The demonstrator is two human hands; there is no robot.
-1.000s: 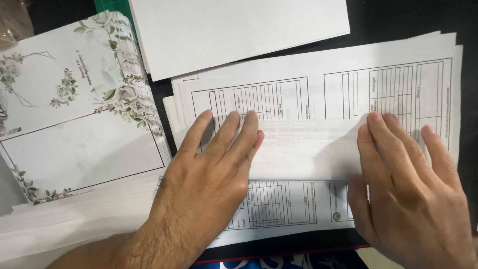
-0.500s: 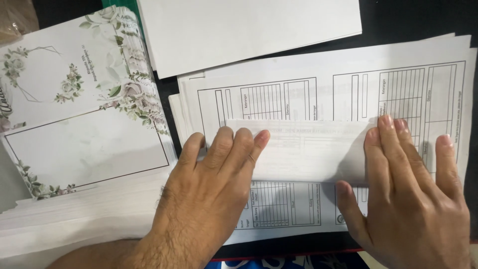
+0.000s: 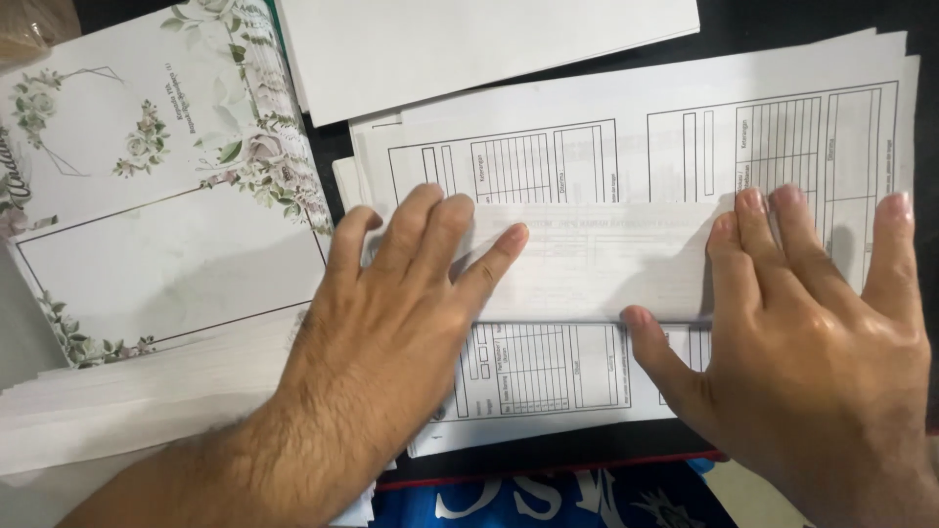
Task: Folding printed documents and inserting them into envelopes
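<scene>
You're pressing both hands flat on a folded white paper sheet with faint print showing through (image 3: 597, 259) — it's lying across the middle of a stack of white printed forms with black ruled tables (image 3: 685, 137) on the dark tabletop (image 3: 802, 29). Your left hand (image 3: 391, 313) is sitting on the folded sheet's left end, fingers spread a little and lying flat, not gripping anything. Your right hand (image 3: 822, 332) is doing the same on the right end, fingers splayed wide, with the thumb reaching in along the lower fold edge.

Off to your left there's a thick pile of white cards with green and pink floral borders (image 3: 156, 196) lying just beside the forms, and a plain white blank sheet of paper (image 3: 469, 44) is resting at the top, overlapping the upper edge of the forms. Down at the bottom edge, a blue item with white lettering (image 3: 548, 499) is peeking out from under the stack — can't tell what it is.
</scene>
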